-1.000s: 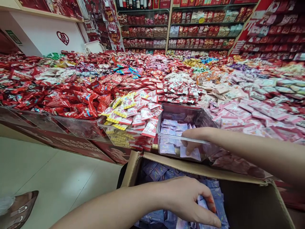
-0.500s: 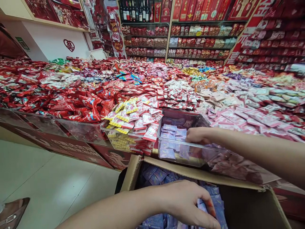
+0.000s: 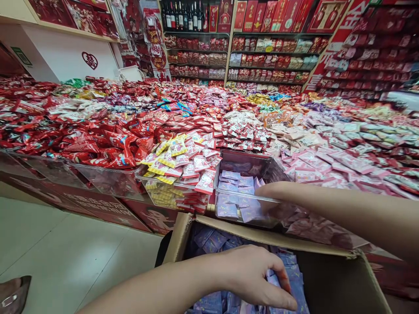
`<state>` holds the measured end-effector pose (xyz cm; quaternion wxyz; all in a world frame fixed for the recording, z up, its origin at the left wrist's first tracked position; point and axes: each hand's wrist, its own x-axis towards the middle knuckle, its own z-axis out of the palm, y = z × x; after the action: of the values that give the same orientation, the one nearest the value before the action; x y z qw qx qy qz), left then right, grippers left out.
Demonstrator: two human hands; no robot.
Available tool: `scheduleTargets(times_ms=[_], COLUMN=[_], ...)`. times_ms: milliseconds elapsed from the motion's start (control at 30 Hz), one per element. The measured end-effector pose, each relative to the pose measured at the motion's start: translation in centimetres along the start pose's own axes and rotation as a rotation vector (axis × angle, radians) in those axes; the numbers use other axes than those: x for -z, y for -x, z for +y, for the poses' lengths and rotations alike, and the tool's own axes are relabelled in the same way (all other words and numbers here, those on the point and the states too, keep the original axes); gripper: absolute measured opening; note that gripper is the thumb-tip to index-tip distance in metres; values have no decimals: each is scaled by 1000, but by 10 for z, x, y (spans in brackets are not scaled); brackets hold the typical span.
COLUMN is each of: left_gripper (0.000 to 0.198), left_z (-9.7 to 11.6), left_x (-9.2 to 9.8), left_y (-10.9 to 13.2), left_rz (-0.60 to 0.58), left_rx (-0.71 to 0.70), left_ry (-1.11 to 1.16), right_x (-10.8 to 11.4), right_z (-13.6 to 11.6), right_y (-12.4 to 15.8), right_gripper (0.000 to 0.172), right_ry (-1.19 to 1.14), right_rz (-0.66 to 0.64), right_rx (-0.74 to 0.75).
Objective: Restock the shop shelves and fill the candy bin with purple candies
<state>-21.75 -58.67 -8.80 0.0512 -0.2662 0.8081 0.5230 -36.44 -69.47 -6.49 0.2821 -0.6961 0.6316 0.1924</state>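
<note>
My left hand (image 3: 255,277) reaches down into an open cardboard box (image 3: 248,233) filled with purple candy packets (image 3: 212,240), and its fingers curl round several of them. My right hand (image 3: 278,192) reaches from the right over the rim of a clear plastic bin (image 3: 225,165) that holds a shallow layer of the same purple packets (image 3: 234,183). Its fingers dip inside the bin and show only as a blur through the clear wall.
A wide counter is heaped with wrapped sweets: red ones (image 3: 108,139) at left, yellow and pink packets (image 3: 183,161) in the neighbouring bin, pink ones (image 3: 340,161) at right. Shelves of red boxes (image 3: 271,48) line the back wall. Pale tiled floor (image 3: 65,253) lies at left.
My right hand has shifted slightly right and down inside the clear bin, and a packet it touched now lies there. My left hand stays in the box, curled on packets.
</note>
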Motion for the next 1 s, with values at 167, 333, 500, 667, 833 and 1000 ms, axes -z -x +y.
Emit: scheduleTargets(times_ms=[167,333,500,667,833,1000], left_gripper=[38,36,36,36,34,33], left_z=[1,3,3,2,-5,-8], left_x=[1,2,-1,-2,-2,-4], left_y=[1,2,0,0,-3,-7], left_rz=[-3,-18,-37,-46,-34,-63], left_rx=[-10,14,2,7,-127,-224], left_ry=[10,1,2,-17,-56,-121], right_x=[-1,4,37,53,40,31], right_z=[-6,-6,-4,-8,-19,-25], right_y=[1,1,-5,-25,-50,-64], right_gripper=[23,8,21,33,46,36], right_ry=[134,101,179,299,373,411], right_rz=[-166,-253,-7,250,264,340], right_rx=[14,76,63,130,178,210])
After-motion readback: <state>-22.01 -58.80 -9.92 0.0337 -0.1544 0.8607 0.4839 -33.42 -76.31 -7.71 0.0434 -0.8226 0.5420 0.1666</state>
